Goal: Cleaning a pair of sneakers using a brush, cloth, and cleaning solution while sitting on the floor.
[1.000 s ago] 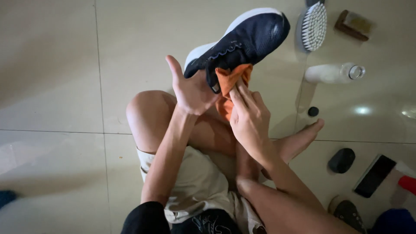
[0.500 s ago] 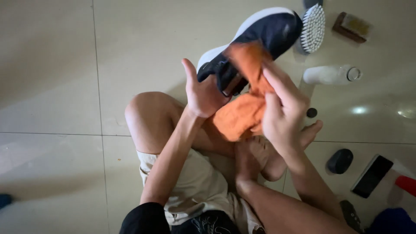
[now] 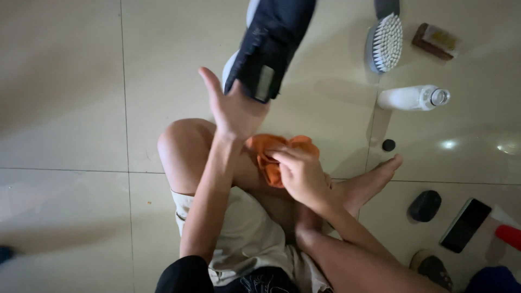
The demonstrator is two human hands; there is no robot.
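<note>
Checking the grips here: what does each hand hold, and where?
Left hand: dark shoe, by its heel end. Right hand: orange cloth, bunched in its fingers.

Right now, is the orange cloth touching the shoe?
No. The right hand holds the orange cloth low by the knee, apart from the shoe raised in the left hand.

Pale glossy tiled floor (image 3: pixel 65 81) with dark grout lines, dim overall, small bright light reflections (image 3: pixel 449 144) at right beside a scrub brush (image 3: pixel 385 42), white bottle (image 3: pixel 412 98), phone (image 3: pixel 465 224).
</note>
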